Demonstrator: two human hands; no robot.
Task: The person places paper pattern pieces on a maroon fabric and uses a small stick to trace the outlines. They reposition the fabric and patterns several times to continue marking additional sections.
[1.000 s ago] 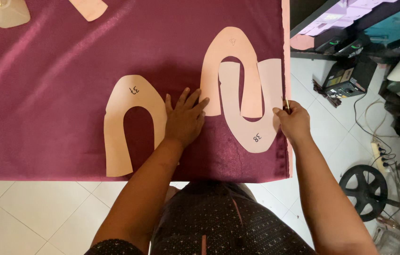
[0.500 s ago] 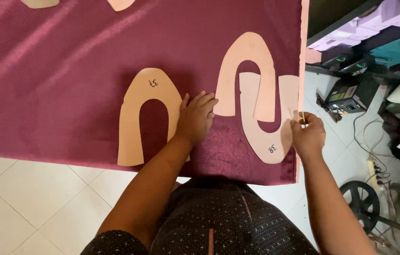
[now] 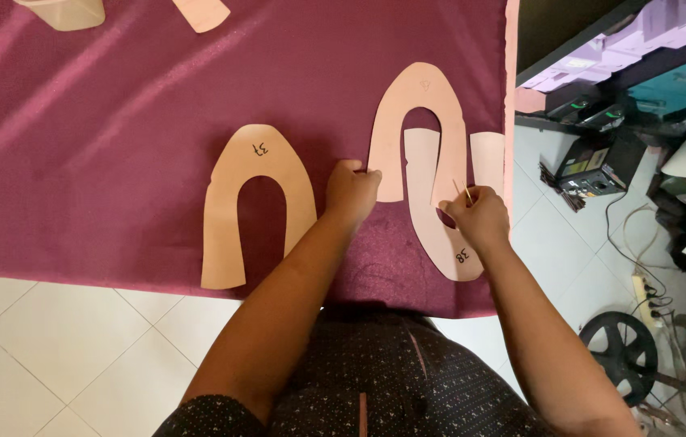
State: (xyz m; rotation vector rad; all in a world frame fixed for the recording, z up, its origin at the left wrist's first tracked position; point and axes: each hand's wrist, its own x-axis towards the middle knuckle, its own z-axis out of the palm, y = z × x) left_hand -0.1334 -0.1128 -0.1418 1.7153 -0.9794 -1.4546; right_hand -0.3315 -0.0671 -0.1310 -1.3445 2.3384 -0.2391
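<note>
Spread across the worktop, maroon fabric [image 3: 116, 162], its near edge hanging over the white tiled floor [image 3: 35, 348]. At the far left edge, two more tan pattern pieces [image 3: 67, 12], cut off by the frame. Left of centre, a tan horseshoe-shaped shoe-upper pattern [image 3: 225, 210] lying flat and untouched, open end toward the near side. Just right of it, the left hand [image 3: 351, 194], fingers curled and pressed onto the near left leg of a second horseshoe pattern [image 3: 424, 93], pinning it to the cloth. Nested into that one from the near side, a third pattern [image 3: 450, 251] turned the other way. On it, the right hand [image 3: 479, 217], grip pinched on a thin marking tool [image 3: 462, 193], tip at the pattern's inner edge. No traced lines to be made out on the fabric, so, judging by that, marking only at its start here; left pattern apparently not yet dealt with. Far right, beyond the cloth edge, cluttered shelves and cables [image 3: 642, 283]
</note>
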